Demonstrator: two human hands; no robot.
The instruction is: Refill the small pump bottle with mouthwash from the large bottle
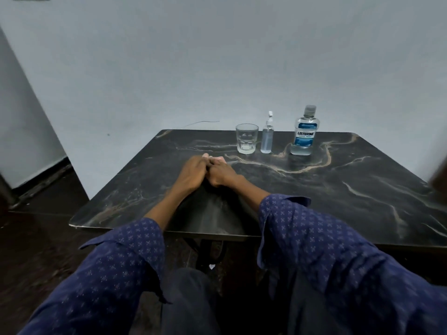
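Hands [193, 174] [221, 174] rest empty, loosely curled on desk [338, 189]; grip the big bottle [304, 134] mid-body (likely heavy, slick), pump bottle [266, 139] light, tippy.

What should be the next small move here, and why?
Probably the right hand should reach forward to the small pump bottle and, steadied by the left hand, unscrew its pump top. Both hands rest together on the marble-pattern table, holding nothing. The pump bottle stands closed between the empty glass and the Listerine bottle, whose cap is also still on.
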